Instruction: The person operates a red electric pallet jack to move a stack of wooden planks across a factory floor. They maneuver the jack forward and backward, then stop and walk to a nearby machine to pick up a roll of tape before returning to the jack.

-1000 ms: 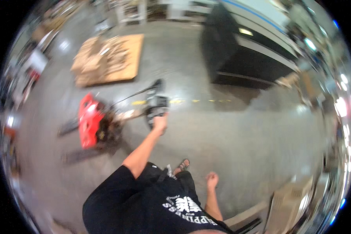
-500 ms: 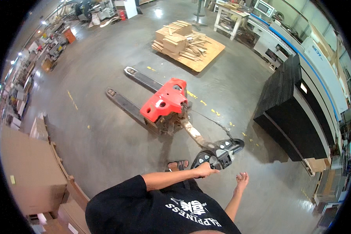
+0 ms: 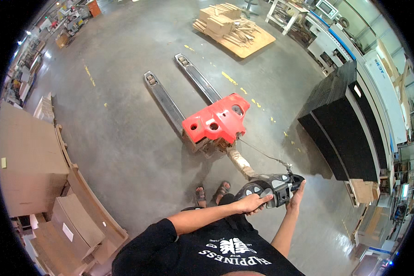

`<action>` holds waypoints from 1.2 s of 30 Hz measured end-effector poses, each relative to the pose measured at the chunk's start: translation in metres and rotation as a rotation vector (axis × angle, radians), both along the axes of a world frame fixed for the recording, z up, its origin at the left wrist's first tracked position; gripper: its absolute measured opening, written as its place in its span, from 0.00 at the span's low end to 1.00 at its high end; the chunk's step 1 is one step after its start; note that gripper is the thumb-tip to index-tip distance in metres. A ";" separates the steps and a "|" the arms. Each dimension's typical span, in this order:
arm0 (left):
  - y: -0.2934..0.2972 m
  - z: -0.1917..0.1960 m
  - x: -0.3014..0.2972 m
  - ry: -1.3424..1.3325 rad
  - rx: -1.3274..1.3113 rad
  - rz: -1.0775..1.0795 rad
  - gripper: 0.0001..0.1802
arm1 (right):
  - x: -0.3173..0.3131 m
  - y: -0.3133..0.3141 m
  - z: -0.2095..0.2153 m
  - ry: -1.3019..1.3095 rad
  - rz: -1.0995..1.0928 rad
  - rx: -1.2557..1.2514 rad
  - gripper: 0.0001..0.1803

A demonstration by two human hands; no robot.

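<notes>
Left hand (image 3: 252,203) reaches forward from a bent elbow, fingers curled shut around the near side of the black loop handle (image 3: 271,186) of a pallet jack (image 3: 216,123). Right hand (image 3: 296,195) comes up beside it — palm pressed to the handle's far end, fingers partly open; how firm that grip is, cannot tell. Handle sits tilted toward the person, just above their sandalled feet (image 3: 211,193). Red jack body ahead, twin forks bare on the concrete floor (image 3: 124,115). Wooden pallet (image 3: 234,27) further off — loaded with stacked boards. Cardboard boxes (image 3: 27,161) at left, black panel stack (image 3: 349,124) at right.
</notes>
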State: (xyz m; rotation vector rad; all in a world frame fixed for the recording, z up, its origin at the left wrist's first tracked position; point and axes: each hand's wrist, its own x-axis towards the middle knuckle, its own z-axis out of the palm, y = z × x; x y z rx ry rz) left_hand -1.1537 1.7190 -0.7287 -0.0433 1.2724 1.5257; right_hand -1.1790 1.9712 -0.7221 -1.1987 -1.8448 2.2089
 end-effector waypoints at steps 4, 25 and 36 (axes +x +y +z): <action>0.013 0.016 0.016 -0.070 0.064 0.032 0.49 | 0.019 0.015 0.006 0.037 0.037 -0.077 0.42; 0.092 -0.037 0.034 -0.024 -0.170 0.304 0.52 | 0.568 -0.126 -0.156 -0.795 0.158 0.215 0.28; 0.168 -0.098 -0.091 -0.062 -0.316 0.441 0.58 | 0.531 -0.227 -0.263 -0.607 -0.253 -0.067 0.26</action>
